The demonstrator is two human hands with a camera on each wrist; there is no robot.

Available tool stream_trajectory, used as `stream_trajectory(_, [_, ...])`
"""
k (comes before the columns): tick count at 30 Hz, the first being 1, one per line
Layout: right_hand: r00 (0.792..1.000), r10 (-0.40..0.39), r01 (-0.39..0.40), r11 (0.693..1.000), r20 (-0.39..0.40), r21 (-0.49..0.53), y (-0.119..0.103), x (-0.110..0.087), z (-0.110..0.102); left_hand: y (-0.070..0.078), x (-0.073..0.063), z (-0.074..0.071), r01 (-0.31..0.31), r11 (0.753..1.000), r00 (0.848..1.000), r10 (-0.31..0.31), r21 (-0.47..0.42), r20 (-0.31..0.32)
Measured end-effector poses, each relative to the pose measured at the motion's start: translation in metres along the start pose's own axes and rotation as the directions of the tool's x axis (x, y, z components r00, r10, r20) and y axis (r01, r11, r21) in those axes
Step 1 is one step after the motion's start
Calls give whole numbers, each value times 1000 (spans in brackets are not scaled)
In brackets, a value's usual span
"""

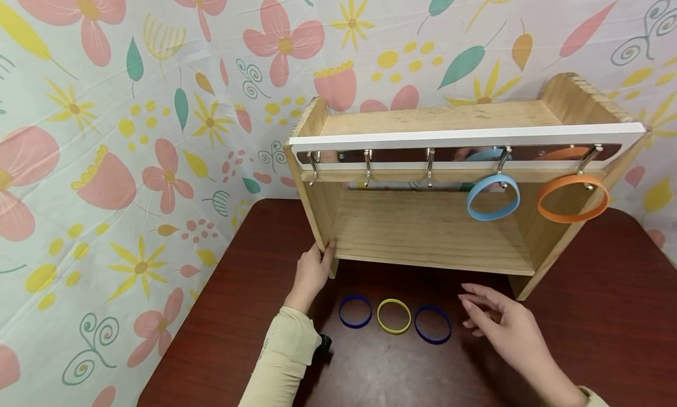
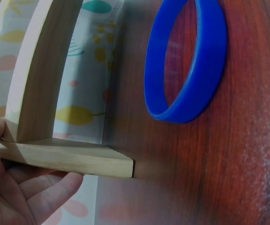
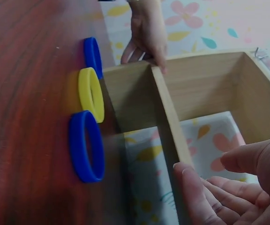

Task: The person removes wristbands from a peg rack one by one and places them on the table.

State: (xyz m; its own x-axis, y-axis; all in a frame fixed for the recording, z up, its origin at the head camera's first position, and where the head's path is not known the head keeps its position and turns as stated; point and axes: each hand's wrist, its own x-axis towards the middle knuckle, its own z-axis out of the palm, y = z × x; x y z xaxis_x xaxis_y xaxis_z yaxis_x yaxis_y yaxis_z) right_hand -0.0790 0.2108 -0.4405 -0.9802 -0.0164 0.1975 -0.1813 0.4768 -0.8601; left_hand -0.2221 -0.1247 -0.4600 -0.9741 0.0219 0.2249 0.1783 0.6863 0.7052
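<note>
My left hand (image 1: 311, 272) grips the lower left side of a wooden rack (image 1: 423, 225), its thumb on the front edge and its fingers against the outer face. Above the table at the front right, my right hand (image 1: 510, 330) is held with loosely bent fingers and nothing in it. Between the hands, a dark blue wristband (image 1: 341, 318), a yellow wristband (image 1: 394, 332) and a second dark blue wristband (image 1: 433, 340) lie in a row. Higher up, a light blue wristband (image 1: 493, 217) and an orange wristband (image 1: 573, 218) hang from the two rightmost metal hooks.
Several hooks line a metal strip on the rack's white front rail (image 1: 465, 138); those to the left carry nothing. The rack stands on a dark red-brown table (image 1: 233, 313). Behind it hangs a flower-patterned cloth (image 1: 211, 78).
</note>
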Motion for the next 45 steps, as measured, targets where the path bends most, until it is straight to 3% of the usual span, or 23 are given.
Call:
stream_trajectory(7, [995, -82, 80, 996, -56, -37, -10, 6, -8, 1, 1, 0, -5, 1000, 1000, 5, 9, -4])
stream_trajectory(19, [975, -174, 177, 984, -138, 14, -31, 15, -17, -1, -1, 0, 5, 1000, 1000, -5, 13, -12])
stream_trajectory(35, [964, -181, 195, 979, -195, 54, -51, 26, -29, -1, -1, 1, 0, 1000, 1000, 1, 27, -26])
stream_trajectory(45, [956, -169, 227, 943, -239, 242, -60, 35, -44, 0, -1, 2, 13, 1000, 1000, -13, 9, -21])
